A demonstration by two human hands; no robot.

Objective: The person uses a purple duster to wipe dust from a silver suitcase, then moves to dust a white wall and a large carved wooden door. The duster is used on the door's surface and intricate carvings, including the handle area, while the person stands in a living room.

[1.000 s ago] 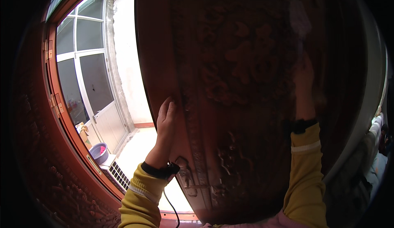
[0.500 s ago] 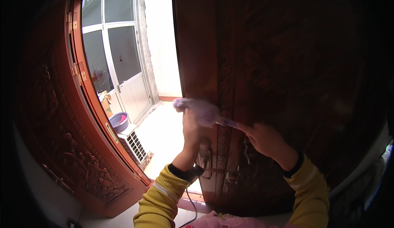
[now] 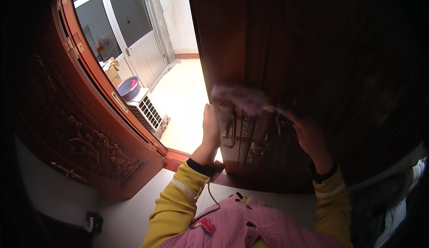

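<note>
A fluffy purple duster (image 3: 241, 98) lies across the dark carved wooden door (image 3: 223, 33), blurred by motion. My right hand (image 3: 309, 134) is closed round the thin handle at its right end. At the door's left edge, my left hand (image 3: 211, 125) grips the wood, with some of its fingers hidden. Just below the duster's head is a metal door handle (image 3: 229, 132), close beside my left hand.
Another carved door leaf (image 3: 89, 145) stands swung open on the left, hinged to a red-brown frame. Through the doorway a purple basin (image 3: 129, 88) rests on a white outdoor unit with a grille (image 3: 150, 112). Beyond is a white-framed glass door (image 3: 129, 16). A cable (image 3: 212, 203) hangs by my left sleeve.
The view has tilted downward. The duster has moved right and down along the door, toward the handle, with my right hand. My left hand stays by the door edge, now apart from the duster.
</note>
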